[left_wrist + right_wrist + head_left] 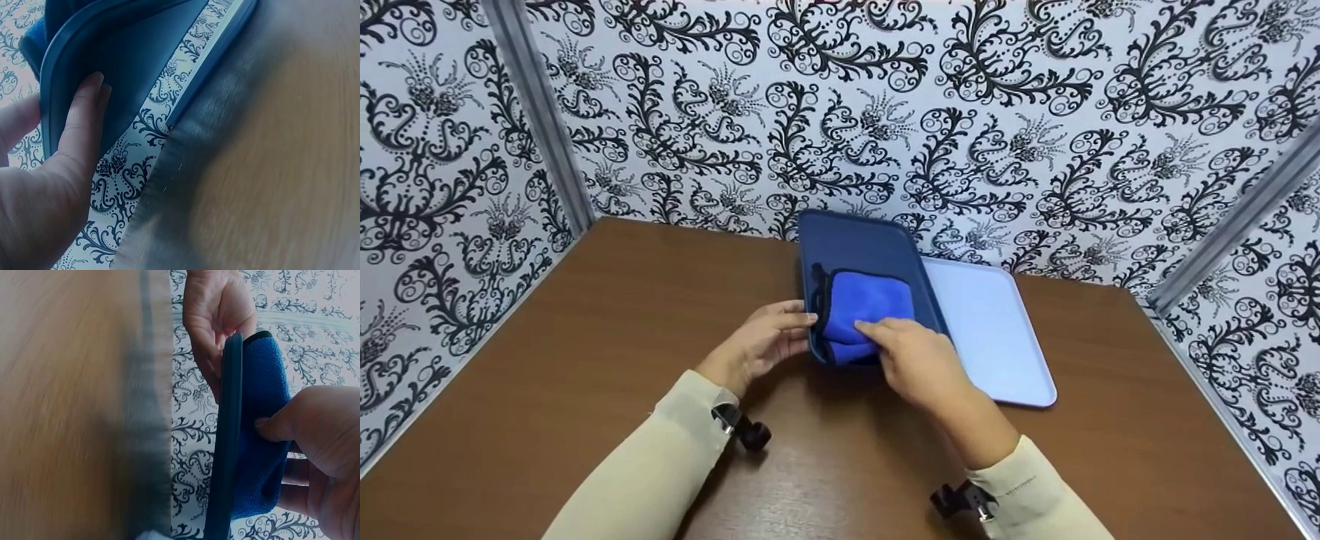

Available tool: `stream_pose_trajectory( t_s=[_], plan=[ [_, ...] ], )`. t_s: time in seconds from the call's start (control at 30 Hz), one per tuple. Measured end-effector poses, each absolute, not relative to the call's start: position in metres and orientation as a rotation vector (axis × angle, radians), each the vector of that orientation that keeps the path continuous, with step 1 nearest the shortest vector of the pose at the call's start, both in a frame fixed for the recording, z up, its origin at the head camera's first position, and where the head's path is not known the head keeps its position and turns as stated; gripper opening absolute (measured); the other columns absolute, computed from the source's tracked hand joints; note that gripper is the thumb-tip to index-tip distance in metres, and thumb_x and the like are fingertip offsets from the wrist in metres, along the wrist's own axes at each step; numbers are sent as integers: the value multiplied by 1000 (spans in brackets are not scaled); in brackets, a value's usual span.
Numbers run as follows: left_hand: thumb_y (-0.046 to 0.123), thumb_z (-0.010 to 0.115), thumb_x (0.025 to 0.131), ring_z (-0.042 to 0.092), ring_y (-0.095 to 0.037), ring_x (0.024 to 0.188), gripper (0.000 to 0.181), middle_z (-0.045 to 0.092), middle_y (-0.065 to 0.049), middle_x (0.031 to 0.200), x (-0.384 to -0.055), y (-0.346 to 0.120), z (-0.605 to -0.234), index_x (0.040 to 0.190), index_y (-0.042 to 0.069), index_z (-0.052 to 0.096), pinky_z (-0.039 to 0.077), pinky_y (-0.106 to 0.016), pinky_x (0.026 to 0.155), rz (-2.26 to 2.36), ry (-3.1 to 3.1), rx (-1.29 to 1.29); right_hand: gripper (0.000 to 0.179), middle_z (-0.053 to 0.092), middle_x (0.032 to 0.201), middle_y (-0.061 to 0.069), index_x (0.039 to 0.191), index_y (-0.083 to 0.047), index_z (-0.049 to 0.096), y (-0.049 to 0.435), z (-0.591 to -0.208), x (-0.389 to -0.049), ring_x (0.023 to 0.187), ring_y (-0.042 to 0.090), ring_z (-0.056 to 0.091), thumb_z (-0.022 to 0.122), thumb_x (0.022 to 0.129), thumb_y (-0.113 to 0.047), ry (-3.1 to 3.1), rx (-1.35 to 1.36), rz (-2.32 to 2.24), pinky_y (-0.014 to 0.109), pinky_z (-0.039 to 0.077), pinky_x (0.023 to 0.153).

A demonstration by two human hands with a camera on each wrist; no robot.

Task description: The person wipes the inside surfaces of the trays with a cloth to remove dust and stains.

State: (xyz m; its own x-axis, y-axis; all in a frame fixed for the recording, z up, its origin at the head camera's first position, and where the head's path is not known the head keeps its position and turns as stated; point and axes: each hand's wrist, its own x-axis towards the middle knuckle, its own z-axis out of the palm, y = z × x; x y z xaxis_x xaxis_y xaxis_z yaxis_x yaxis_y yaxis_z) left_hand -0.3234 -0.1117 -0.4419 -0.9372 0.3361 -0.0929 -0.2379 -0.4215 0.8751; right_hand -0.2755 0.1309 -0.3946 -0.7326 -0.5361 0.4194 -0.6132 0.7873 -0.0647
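Note:
A dark blue tray (pixel 859 240) is held tilted above the table by my left hand (pixel 765 341), which pinches its left rim. In the left wrist view, fingers lie against the tray's underside (pixel 132 67). On the tray's near half lies a folded bright blue cloth (pixel 874 296) with black edging. My right hand (pixel 922 367) holds this cloth near the tray's near right corner. The right wrist view shows the thumb on the fuzzy cloth (pixel 261 382) and the other fingers curled at its far side, close beside the tray's edge (pixel 226 433).
A white tray (pixel 994 330) lies on the brown wooden table (pixel 660 292) to the right, partly covered in view by the dark tray. Patterned panels (pixel 847 112) enclose the table at the back and both sides. Black wrist mounts (pixel 746 431) sit on both sleeves.

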Motion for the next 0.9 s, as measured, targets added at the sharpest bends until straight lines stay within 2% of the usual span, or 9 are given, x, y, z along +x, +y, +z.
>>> stream_pose_trajectory(
  t_s=[0.07, 0.2, 0.27, 0.5, 0.8, 0.9],
  plan=[
    [-2, 55, 99, 73, -14, 83, 26, 74, -1, 90, -323, -111, -442, 125, -5, 53, 62, -27, 76, 2385, 1453, 144, 46, 76, 116, 1, 135, -25, 70, 128, -396, -275, 107, 26, 72, 68, 93, -7, -2608, 865, 286, 52, 62, 80],
    [-2, 54, 99, 73, -14, 85, 46, 73, -3, 93, -324, -111, -443, 142, -12, 39, 62, -27, 78, 2387, 1454, 135, 44, 74, 112, 2, 135, -26, 70, 123, -399, -273, 102, 27, 71, 72, 92, -15, -2610, 864, 253, 53, 60, 71],
    [-3, 53, 99, 73, -14, 84, 49, 73, -3, 93, -324, -111, -443, 144, -11, 36, 62, -28, 78, 2389, 1457, 120, 42, 73, 112, 3, 133, -25, 71, 122, -400, -271, 101, 27, 70, 73, 92, -18, -2610, 870, 240, 53, 60, 68],
    [-3, 54, 99, 72, -15, 83, 26, 73, -3, 91, -323, -112, -440, 126, -4, 52, 62, -29, 77, 2401, 1463, 120, 32, 71, 113, 7, 127, -24, 75, 119, -399, -268, 101, 29, 69, 70, 96, -13, -2585, 934, 180, 50, 62, 74],
    [-2, 57, 100, 73, -16, 86, 34, 75, -3, 95, -323, -114, -440, 133, -8, 52, 62, -29, 79, 2411, 1457, 132, 35, 71, 118, 7, 121, -22, 77, 132, -391, -269, 109, 29, 68, 62, 97, -2, -2630, 1019, 193, 48, 61, 87],
    [-2, 57, 99, 73, -15, 84, 32, 74, -2, 93, -323, -114, -440, 130, -7, 53, 62, -28, 78, 2418, 1454, 124, 37, 71, 119, 8, 119, -19, 78, 139, -389, -272, 110, 30, 68, 60, 95, 2, -2630, 1035, 203, 47, 60, 90]
  ],
)
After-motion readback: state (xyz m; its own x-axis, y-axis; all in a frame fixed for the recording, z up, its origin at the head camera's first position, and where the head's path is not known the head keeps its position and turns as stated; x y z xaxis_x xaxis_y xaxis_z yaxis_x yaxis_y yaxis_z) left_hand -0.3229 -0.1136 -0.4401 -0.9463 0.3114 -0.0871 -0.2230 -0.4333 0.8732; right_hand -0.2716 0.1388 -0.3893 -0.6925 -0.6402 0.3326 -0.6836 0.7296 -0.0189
